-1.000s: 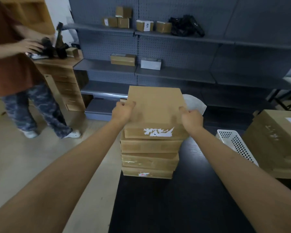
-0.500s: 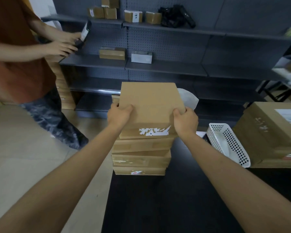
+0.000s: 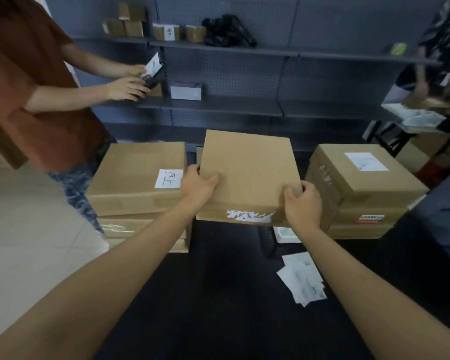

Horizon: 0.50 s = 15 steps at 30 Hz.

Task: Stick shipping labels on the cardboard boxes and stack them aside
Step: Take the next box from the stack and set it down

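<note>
From the head camera, you are holding a flat brown cardboard box (image 3: 247, 172) in the air above the black table (image 3: 218, 294), its top bare of any fresh label and only a torn white label remnant (image 3: 250, 216) showing on its near edge. Your left hand (image 3: 199, 184) is gripping the box's left side with the thumb curled over the top, and your right hand (image 3: 300, 203) is curling round its near right corner. Left of this box a stack of brown boxes (image 3: 135, 178) is sitting with a white handwritten label (image 3: 169, 178) on top; right of it a larger brown carton (image 3: 361, 183) is wearing a printed white shipping label (image 3: 365, 161). Loose white label sheets (image 3: 303, 281) are lying on the table below and right of the held box. I judge that some boxes are labelled already, while this one is waiting for its label and stacking.
</note>
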Each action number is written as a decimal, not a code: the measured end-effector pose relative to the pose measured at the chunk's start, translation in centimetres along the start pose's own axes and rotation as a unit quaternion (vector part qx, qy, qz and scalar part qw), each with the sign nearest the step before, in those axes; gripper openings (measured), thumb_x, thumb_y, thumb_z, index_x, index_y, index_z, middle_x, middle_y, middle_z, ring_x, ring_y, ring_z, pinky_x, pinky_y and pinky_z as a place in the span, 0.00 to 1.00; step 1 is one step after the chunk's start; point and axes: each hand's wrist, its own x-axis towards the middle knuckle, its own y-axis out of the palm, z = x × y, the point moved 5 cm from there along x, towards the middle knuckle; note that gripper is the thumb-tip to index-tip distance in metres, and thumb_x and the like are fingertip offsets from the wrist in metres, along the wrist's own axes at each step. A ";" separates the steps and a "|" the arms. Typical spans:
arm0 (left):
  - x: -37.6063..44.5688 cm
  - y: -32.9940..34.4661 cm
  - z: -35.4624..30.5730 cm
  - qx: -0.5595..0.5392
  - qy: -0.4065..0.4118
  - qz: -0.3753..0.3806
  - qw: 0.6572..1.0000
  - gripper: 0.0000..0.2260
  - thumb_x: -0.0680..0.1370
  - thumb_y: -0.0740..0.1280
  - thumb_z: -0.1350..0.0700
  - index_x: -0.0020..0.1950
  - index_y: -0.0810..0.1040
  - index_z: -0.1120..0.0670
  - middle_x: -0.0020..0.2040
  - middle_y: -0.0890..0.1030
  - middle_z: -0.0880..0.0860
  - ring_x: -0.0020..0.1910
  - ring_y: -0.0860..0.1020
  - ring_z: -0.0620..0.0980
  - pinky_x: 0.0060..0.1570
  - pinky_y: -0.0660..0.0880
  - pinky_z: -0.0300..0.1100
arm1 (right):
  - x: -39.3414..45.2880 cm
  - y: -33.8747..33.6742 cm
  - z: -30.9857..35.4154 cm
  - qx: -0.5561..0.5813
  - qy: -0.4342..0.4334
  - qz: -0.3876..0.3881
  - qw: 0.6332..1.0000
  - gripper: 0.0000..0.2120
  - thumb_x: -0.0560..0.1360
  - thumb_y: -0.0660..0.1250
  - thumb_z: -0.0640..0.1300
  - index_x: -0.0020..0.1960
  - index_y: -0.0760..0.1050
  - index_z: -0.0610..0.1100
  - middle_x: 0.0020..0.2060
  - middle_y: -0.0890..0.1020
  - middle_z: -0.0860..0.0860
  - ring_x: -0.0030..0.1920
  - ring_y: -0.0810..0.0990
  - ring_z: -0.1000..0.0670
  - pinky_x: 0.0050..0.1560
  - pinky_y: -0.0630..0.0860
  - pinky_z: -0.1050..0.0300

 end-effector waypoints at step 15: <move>-10.8 2.4 12.8 0.032 -0.072 -0.014 0.997 0.24 0.74 0.71 0.46 0.65 0.71 0.55 0.54 0.77 0.48 0.50 0.76 0.46 0.49 0.73 0.39 | -9.4 2.7 -13.6 -0.033 0.074 0.093 0.992 0.21 0.77 0.64 0.54 0.63 0.71 0.40 0.56 0.78 0.46 0.54 0.77 0.47 0.54 0.75 0.55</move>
